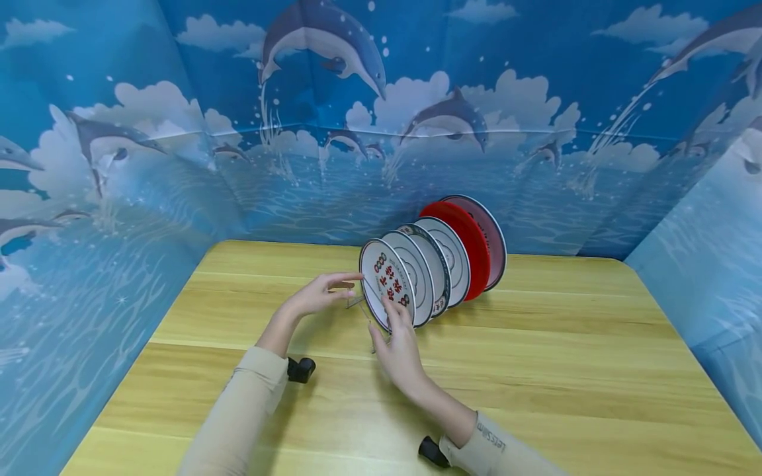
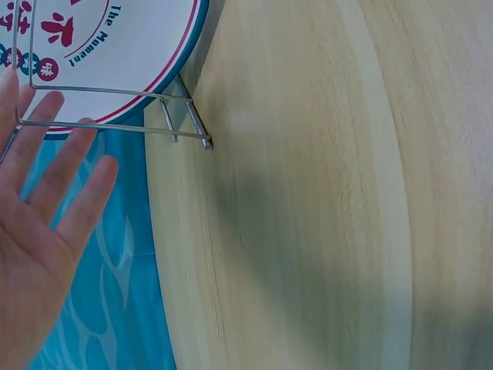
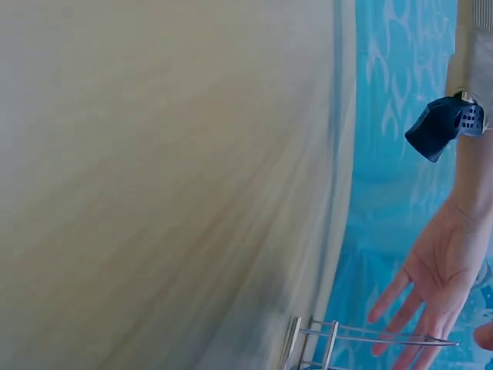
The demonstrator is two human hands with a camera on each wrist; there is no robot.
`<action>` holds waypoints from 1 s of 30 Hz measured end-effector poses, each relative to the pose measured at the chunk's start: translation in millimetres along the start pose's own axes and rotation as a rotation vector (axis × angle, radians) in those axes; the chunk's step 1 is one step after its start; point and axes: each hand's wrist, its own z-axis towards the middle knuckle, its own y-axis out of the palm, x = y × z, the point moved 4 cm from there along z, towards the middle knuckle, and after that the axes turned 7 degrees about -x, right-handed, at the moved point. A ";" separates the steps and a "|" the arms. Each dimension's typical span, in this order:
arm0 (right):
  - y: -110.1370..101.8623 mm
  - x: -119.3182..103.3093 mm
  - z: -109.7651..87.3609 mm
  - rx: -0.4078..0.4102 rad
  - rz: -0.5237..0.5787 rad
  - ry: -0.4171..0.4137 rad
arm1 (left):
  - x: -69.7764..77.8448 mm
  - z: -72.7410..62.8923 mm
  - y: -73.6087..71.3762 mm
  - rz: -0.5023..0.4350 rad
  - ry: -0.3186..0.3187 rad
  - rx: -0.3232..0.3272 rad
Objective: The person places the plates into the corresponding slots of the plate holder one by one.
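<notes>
Several round plates stand on edge in a row in a thin metal wire rack [image 2: 176,95]. The front plate [image 1: 374,264] is white with a dark rim and red characters. My left hand [image 1: 315,295] is at this plate's left edge, its fingers reaching along the rack's end wires. In the left wrist view, that hand [image 2: 38,208] has its fingers extended and spread, with fingertips right at the wires. At the lower front of the same plate is my right hand [image 1: 400,350], thumb apart from extended fingers. Only its thumb tip [image 3: 484,336] shows in the right wrist view.
Behind the front plate come white plates [image 1: 424,294], a red plate [image 1: 476,264] and a pinkish dark-rimmed plate [image 1: 499,248] close to the back curtain [image 1: 333,198]. The wooden table [image 1: 571,370] extends on both sides. A black wrist camera [image 1: 301,370] sits at the left cuff.
</notes>
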 end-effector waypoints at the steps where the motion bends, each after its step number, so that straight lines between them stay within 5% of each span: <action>1: 1.2 0.4 1.2 0.007 -0.011 0.016 | -0.8 0.6 0.6 -0.017 0.011 -0.007; 8: 3.4 -0.3 4.1 0.041 -0.058 0.066 | -3.4 -2.8 3.6 -0.041 0.108 -0.006; 16: -11.1 3.2 -5.4 0.058 -0.101 0.051 | 0.6 -6.7 20.1 -0.038 0.035 0.047; 30: -56.5 24.3 -27.2 -0.175 -0.034 0.052 | 23.5 -23.2 76.1 0.086 0.118 0.258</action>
